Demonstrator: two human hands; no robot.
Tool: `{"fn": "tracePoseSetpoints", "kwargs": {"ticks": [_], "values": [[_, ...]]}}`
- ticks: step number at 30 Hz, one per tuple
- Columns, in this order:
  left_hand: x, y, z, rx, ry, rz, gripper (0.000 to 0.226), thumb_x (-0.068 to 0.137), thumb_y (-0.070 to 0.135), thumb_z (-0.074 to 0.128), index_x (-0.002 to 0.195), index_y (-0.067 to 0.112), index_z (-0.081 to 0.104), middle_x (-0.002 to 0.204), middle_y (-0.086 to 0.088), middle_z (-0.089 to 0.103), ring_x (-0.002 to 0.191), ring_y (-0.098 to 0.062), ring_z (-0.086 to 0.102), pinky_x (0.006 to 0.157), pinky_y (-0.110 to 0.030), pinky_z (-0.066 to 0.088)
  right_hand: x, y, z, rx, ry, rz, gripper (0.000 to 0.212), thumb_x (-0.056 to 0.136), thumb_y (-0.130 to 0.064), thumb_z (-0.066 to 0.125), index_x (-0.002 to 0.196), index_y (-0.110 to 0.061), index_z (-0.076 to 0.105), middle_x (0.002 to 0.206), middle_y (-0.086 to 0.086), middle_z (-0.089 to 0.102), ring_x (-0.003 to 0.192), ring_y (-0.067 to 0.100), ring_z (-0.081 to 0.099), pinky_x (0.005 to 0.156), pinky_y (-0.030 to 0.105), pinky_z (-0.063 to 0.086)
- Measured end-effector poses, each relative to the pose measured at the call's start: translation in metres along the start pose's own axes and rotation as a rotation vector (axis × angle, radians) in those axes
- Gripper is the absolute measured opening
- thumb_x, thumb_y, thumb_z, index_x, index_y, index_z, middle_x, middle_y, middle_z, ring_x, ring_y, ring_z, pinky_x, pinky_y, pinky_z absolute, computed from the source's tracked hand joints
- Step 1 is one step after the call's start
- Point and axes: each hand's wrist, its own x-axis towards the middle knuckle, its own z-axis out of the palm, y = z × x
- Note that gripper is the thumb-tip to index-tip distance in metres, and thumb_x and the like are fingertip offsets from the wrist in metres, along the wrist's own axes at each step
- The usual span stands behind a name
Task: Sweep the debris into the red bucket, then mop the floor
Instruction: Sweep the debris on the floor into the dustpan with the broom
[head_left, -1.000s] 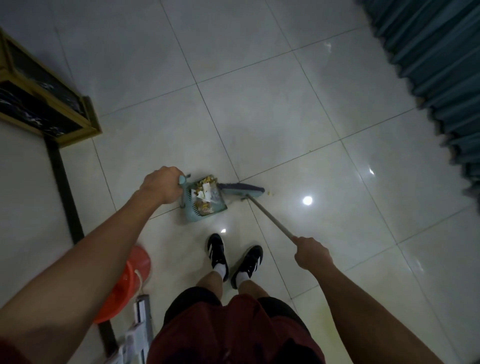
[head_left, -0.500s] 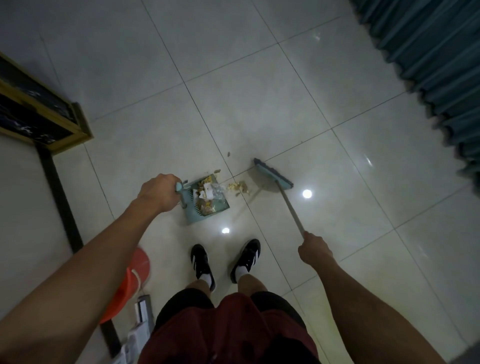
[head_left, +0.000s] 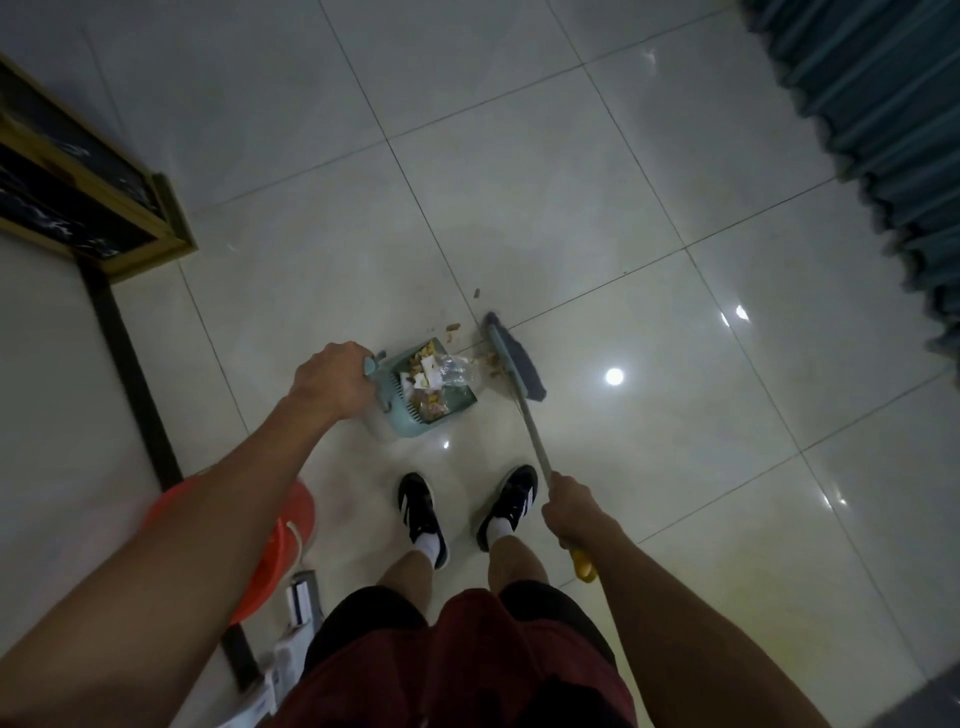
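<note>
Pale tiled floor (head_left: 597, 171) filled most of the view, teal curtain (head_left: 883, 104) along the right edge, a dark gold-framed cabinet (head_left: 78, 208) at the left. Red bucket (head_left: 260, 561) sat on the floor just behind the person's left forearm, partly hidden by it, near the left shoe and well short of the dustpan. Broom (head_left: 511, 366) stood with its head on the floor just right of the dustpan mouth; half a second earlier the head lay farther out and angled away, so the stroke had carried it in close. Right hand (head_left: 574, 512) gripped the broom handle low down, fingers wrapped round it. Left hand (head_left: 330, 379) gripped the dustpan handle, holding the teal dustpan (head_left: 426, 395) flat on the tile. Debris (head_left: 431, 379) of scraps and clear wrapper was heaped in the pan; the loose pile seen before at its lip had shrunk to a small cluster between pan and bristles, plus a few crumbs (head_left: 453, 327) beyond. Judged: sweeping nearly finished, a stroke or two left; emptying into the bucket and mopping not yet begun.
</note>
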Motion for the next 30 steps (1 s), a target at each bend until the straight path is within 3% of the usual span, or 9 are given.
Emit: {"fn": "tracePoseSetpoints", "kwargs": {"ticks": [5, 8, 11, 14, 18, 20, 22, 24, 30], "values": [[-0.007, -0.022, 0.005, -0.024, -0.01, 0.016, 0.006, 0.089, 0.018, 0.057, 0.088, 0.02, 0.062, 0.092, -0.006, 0.065, 0.08, -0.025, 0.058, 0.067, -0.029, 0.041, 0.002, -0.034, 0.021, -0.037, -0.042, -0.085, 0.034, 0.098, -0.014, 0.05, 0.131, -0.009, 0.051, 0.104, 0.011, 0.06, 0.082, 0.023, 0.058, 0.07, 0.033, 0.055], [-0.01, -0.037, 0.007, -0.039, -0.01, 0.0, 0.008, 0.089, 0.017, 0.057, 0.084, 0.02, 0.062, 0.089, -0.004, 0.065, 0.077, -0.023, 0.058, 0.065, -0.029, 0.041, 0.0, -0.051, 0.028, 0.019, -0.088, -0.106, 0.036, 0.101, -0.012, 0.046, 0.138, -0.011, 0.049, 0.101, 0.006, 0.055, 0.087, 0.022, 0.055, 0.061, 0.026, 0.046], [-0.012, -0.047, 0.011, -0.05, 0.012, -0.002, 0.008, 0.088, 0.017, 0.058, 0.088, 0.019, 0.066, 0.088, -0.003, 0.067, 0.075, -0.023, 0.06, 0.064, -0.029, 0.042, -0.002, -0.058, 0.034, 0.073, -0.1, -0.105, 0.038, 0.101, -0.009, 0.044, 0.138, -0.012, 0.05, 0.09, -0.001, 0.053, 0.074, 0.013, 0.052, 0.056, 0.018, 0.041], [-0.014, -0.049, 0.013, -0.063, 0.045, -0.011, 0.011, 0.088, 0.014, 0.058, 0.092, 0.018, 0.068, 0.088, -0.004, 0.066, 0.074, -0.023, 0.058, 0.065, -0.03, 0.042, -0.01, -0.062, 0.03, 0.121, -0.117, -0.093, 0.046, 0.099, -0.008, 0.048, 0.145, -0.014, 0.046, 0.084, -0.003, 0.052, 0.066, 0.009, 0.049, 0.053, 0.019, 0.042], [-0.015, -0.052, 0.013, -0.084, 0.104, -0.004, 0.011, 0.087, 0.015, 0.056, 0.091, 0.016, 0.067, 0.092, -0.01, 0.067, 0.083, -0.033, 0.064, 0.067, -0.032, 0.043, -0.023, -0.064, 0.018, 0.25, -0.157, -0.012, 0.055, 0.097, -0.001, 0.049, 0.148, -0.018, 0.042, 0.079, 0.01, 0.054, 0.054, 0.017, 0.046, 0.044, 0.026, 0.041], [-0.016, -0.053, 0.012, -0.096, 0.104, -0.015, 0.01, 0.086, 0.015, 0.058, 0.09, 0.016, 0.066, 0.092, -0.011, 0.067, 0.085, -0.034, 0.065, 0.068, -0.032, 0.045, -0.025, -0.064, 0.012, 0.328, -0.149, 0.051, 0.052, 0.097, 0.0, 0.048, 0.14, -0.029, 0.045, 0.073, 0.01, 0.051, 0.049, 0.015, 0.039, 0.041, 0.025, 0.035], [-0.018, -0.055, 0.01, -0.101, 0.1, -0.031, 0.009, 0.085, 0.016, 0.059, 0.091, 0.016, 0.067, 0.094, -0.011, 0.068, 0.087, -0.034, 0.066, 0.069, -0.033, 0.045, -0.026, -0.063, 0.005, 0.351, -0.127, 0.092, 0.025, 0.101, -0.007, 0.045, 0.111, -0.03, 0.051, 0.068, 0.007, 0.046, 0.047, 0.013, 0.034, 0.042, 0.025, 0.03], [-0.021, -0.06, 0.008, -0.104, 0.091, -0.052, 0.011, 0.086, 0.016, 0.06, 0.094, 0.015, 0.068, 0.096, -0.01, 0.068, 0.089, -0.033, 0.066, 0.068, -0.032, 0.044, -0.028, -0.063, -0.005, 0.272, -0.093, 0.088, 0.022, 0.104, -0.014, 0.043, 0.089, -0.031, 0.047, 0.066, 0.005, 0.042, 0.046, 0.012, 0.032, 0.044, 0.023, 0.026], [-0.032, -0.079, -0.005, -0.158, 0.066, -0.115, 0.006, 0.081, 0.014, 0.065, 0.087, 0.017, 0.064, 0.092, -0.01, 0.068, 0.083, -0.031, 0.065, 0.067, -0.031, 0.046, -0.028, -0.07, -0.028, 0.342, -0.078, 0.089, 0.026, 0.104, -0.017, 0.045, 0.082, -0.032, 0.044, 0.064, 0.005, 0.044, 0.042, 0.013, 0.035, 0.041, 0.023, 0.03]]}}
